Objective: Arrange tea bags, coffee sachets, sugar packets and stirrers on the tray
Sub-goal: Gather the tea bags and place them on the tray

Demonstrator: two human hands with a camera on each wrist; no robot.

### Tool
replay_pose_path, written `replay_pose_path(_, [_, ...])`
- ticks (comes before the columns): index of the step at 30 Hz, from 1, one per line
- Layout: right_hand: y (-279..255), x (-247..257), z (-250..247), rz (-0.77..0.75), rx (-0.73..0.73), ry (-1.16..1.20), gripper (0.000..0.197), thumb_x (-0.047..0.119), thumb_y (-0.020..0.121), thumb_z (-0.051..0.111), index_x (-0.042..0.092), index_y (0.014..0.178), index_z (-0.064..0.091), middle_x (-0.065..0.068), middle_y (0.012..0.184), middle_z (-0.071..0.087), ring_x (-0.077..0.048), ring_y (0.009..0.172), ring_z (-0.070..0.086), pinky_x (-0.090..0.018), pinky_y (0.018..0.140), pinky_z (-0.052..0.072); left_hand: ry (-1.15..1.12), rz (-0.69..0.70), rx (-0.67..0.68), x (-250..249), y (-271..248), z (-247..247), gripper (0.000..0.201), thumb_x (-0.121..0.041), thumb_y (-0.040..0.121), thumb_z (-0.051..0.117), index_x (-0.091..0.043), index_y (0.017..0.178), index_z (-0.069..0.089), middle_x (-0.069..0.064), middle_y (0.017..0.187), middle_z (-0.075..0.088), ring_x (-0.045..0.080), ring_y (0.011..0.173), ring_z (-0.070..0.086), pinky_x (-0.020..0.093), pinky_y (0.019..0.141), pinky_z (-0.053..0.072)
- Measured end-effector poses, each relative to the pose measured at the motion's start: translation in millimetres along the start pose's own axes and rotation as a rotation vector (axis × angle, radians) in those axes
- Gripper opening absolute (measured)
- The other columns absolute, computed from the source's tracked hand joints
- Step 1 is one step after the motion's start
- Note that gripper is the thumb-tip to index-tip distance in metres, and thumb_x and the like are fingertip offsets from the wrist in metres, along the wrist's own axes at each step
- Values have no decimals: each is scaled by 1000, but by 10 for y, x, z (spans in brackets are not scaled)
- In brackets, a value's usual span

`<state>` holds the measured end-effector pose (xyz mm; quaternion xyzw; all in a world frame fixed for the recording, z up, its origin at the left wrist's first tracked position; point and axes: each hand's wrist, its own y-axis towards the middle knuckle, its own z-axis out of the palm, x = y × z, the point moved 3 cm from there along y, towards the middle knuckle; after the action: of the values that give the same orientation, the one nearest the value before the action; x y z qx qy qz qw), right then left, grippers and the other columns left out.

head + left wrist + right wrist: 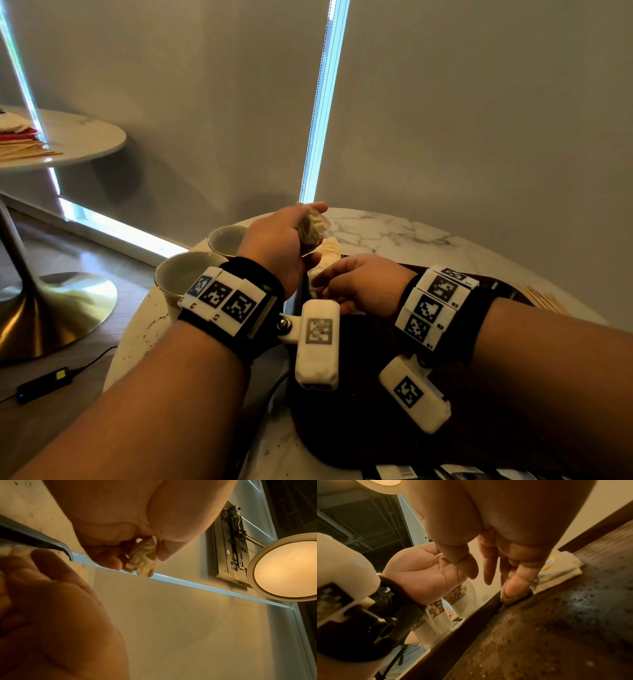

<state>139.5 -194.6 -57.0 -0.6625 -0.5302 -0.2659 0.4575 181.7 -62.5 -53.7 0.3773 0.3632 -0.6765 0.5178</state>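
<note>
My left hand (308, 240) is raised above the table's far left and grips a crumpled bunch of pale tea bags (144, 555). Below it, my right hand (322, 284) reaches over the far left corner of the dark tray (359, 418). Its fingers are straight, and one fingertip (515, 586) presses a small tea bag (517, 599) against the tray's rim. A flat stack of pale tea bags (558, 572) lies just beyond that finger in the corner. More pale packets (330, 248) show between my two hands.
Two cups (185, 274) (226, 240) stand left of the tray on the marble table (394, 233). Wooden stirrers (544, 301) lie at the tray's right side. Sachets (394, 474) sit by the near edge. The tray floor is strewn with dark crumbs. A second table (85, 137) stands far left.
</note>
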Motion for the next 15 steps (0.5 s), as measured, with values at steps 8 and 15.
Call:
replay_pose_path(8, [-8,47,-105,-128,-91,84,17,-4,94,54,6,96,69,-11,90,67,-19,76,65,-29,68,57,51,49,-30,-30,-14,-24,20,-14,100,55,-23,110,70,8,112,70,21,98,66,31,69,52])
replay_pose_path(15, [19,101,-309,-312,-225,279,30,42,97,59,14,91,66,-8,84,65,-22,73,59,-31,56,46,70,41,12,-24,-31,-14,7,-13,96,64,-18,100,65,9,103,72,25,99,69,36,80,55])
